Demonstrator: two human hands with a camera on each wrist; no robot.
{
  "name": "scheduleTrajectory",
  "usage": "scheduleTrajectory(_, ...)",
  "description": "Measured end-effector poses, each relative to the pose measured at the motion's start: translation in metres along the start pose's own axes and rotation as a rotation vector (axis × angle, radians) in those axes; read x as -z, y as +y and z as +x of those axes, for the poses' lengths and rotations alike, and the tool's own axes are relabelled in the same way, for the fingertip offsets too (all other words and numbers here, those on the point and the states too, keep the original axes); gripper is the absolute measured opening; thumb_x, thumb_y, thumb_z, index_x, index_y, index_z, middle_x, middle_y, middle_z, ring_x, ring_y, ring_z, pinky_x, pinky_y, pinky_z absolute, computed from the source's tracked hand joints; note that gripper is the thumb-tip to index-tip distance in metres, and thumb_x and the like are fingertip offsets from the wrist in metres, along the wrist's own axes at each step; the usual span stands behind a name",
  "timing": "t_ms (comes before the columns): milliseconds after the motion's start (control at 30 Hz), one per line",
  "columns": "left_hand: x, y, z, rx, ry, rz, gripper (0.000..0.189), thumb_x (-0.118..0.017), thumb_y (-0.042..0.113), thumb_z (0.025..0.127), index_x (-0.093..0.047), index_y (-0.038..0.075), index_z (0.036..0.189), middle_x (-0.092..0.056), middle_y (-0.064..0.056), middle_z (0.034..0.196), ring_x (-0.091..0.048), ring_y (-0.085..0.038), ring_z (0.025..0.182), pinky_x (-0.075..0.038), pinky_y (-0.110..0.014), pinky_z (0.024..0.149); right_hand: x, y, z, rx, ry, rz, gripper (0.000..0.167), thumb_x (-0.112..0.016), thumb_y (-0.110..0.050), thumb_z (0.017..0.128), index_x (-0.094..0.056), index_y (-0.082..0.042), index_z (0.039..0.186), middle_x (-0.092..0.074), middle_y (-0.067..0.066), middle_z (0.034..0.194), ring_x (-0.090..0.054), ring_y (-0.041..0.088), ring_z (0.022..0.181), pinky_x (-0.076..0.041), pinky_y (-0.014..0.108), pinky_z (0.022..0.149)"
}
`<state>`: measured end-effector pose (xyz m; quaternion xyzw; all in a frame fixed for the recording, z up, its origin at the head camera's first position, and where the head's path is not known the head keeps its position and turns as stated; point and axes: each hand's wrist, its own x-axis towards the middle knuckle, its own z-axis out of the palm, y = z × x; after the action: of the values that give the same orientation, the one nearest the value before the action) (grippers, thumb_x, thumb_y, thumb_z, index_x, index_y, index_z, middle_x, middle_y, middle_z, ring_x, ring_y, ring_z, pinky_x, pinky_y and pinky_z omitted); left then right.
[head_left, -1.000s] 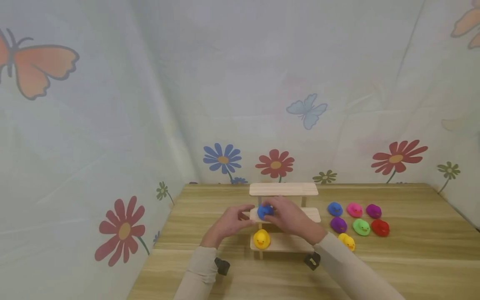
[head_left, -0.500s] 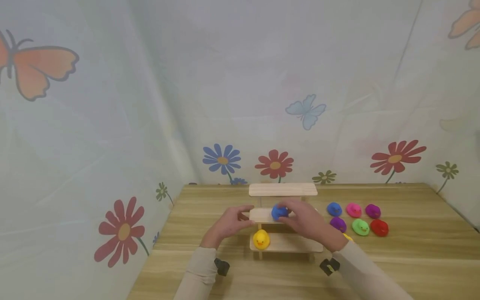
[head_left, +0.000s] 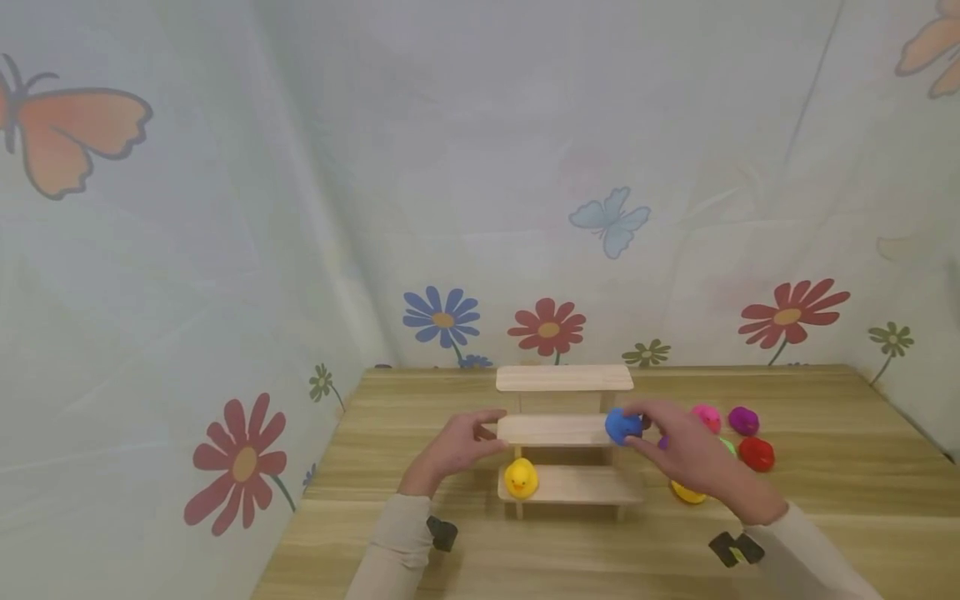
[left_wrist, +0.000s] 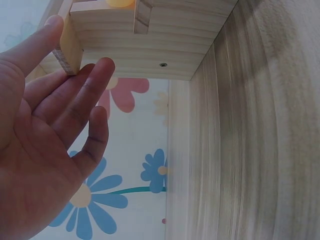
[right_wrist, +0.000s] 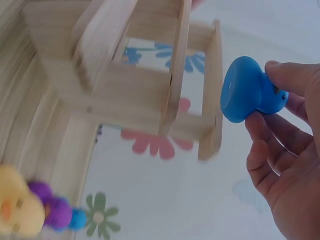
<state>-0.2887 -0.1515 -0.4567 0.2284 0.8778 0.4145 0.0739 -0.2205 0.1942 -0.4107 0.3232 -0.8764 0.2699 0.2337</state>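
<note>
A three-tier wooden display shelf [head_left: 558, 429] stands on the table. My left hand [head_left: 457, 446] grips the left end of its middle board, thumb on one face and fingertips [left_wrist: 105, 65] at the other. With thumb and fingers my right hand [head_left: 693, 450] pinches a blue rubber duck [head_left: 621, 426] by its head. In the right wrist view the duck [right_wrist: 242, 90] is held off the boards, its flat base turned toward the shelf. A yellow rubber duck [head_left: 521, 478] sits at the left end of the lowest board.
Right of the shelf, several rubber ducks stand on the wood-grain table [head_left: 825, 492]: a pink one [head_left: 707, 417], a purple one [head_left: 743, 421], a red one [head_left: 757, 454] and a yellow one [head_left: 688, 492], others partly behind my right hand. A flower-printed cloth [head_left: 675, 250] hangs behind.
My right hand has moved right with the blue duck, from the left end of the middle board to its right end. The left hand has stayed at the board's left end.
</note>
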Motion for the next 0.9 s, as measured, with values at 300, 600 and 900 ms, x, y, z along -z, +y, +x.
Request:
scheduleTrajectory(300, 0.0, 0.002, -0.001, 0.01, -0.002, -0.007, 0.054, -0.069, 0.03, 0.085, -0.052, 0.012, 0.134, -0.058, -0.009, 0.124, -0.062, -0.021, 0.097, -0.054, -0.032, 0.072, 0.024, 0.028, -0.036, -0.036, 0.092, -0.088, 0.045, -0.083, -0.002, 0.065, -0.059, -0.008, 0.103, -0.055, -0.009, 0.087, -0.048, 0.005, 0.074, -0.046, 0.022, 0.058)
scheduleTrajectory(600, 0.0, 0.003, -0.001, 0.031, -0.004, -0.002, 0.054, -0.069, 0.033, 0.085, -0.053, 0.016, 0.134, -0.059, -0.006, 0.124, -0.061, -0.018, 0.097, -0.053, -0.032, 0.073, 0.034, 0.058, -0.067, -0.097, 0.046, -0.161, 0.041, -0.083, -0.001, 0.063, -0.061, -0.005, 0.098, -0.059, -0.005, 0.084, -0.049, 0.005, 0.069, -0.047, 0.024, 0.056)
scheduleTrajectory(900, 0.0, 0.003, -0.001, 0.016, -0.007, -0.016, 0.054, -0.069, 0.03, 0.085, -0.053, 0.012, 0.134, -0.058, -0.008, 0.124, -0.062, -0.02, 0.096, -0.054, -0.032, 0.072, 0.039, 0.083, -0.095, -0.178, -0.007, -0.192, 0.043, -0.084, -0.002, 0.062, -0.065, 0.0, 0.101, -0.064, 0.005, 0.091, -0.058, 0.013, 0.076, -0.053, 0.032, 0.062)
